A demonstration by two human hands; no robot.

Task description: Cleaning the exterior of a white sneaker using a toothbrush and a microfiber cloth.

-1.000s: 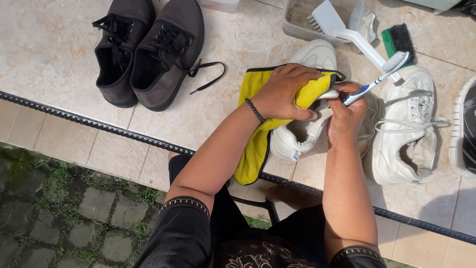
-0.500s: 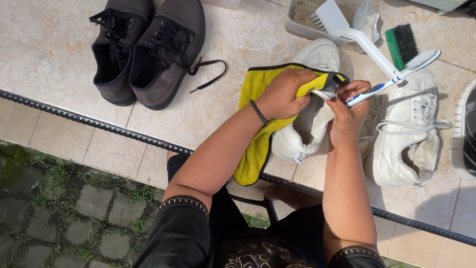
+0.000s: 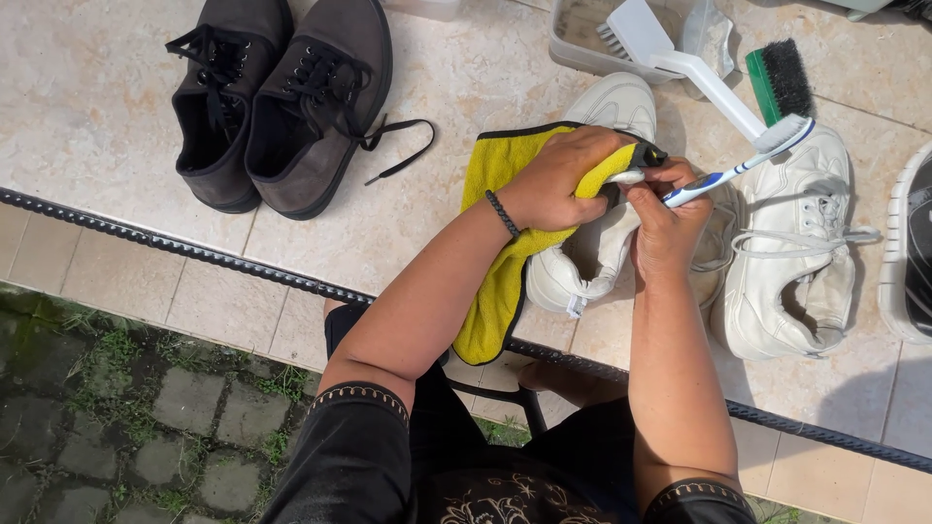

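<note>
White shoe (image 3: 582,262) sits under my left fingers (image 3: 558,180), clamped on yellow cloth (image 3: 495,281); right fingers (image 3: 670,218) clamp the toothbrush (image 3: 748,160), best moved in short, gentle strokes.

I count two dark grey lace-up shoes (image 3: 282,107) side by side, and two white sneakers: one (image 3: 592,243) under my hands, one (image 3: 796,252) to its right. There is one yellow cloth (image 3: 500,281), one toothbrush (image 3: 738,167), one green-backed scrub brush (image 3: 777,80), one white long-handled brush (image 3: 680,53) and one grey tray (image 3: 573,44).
</note>
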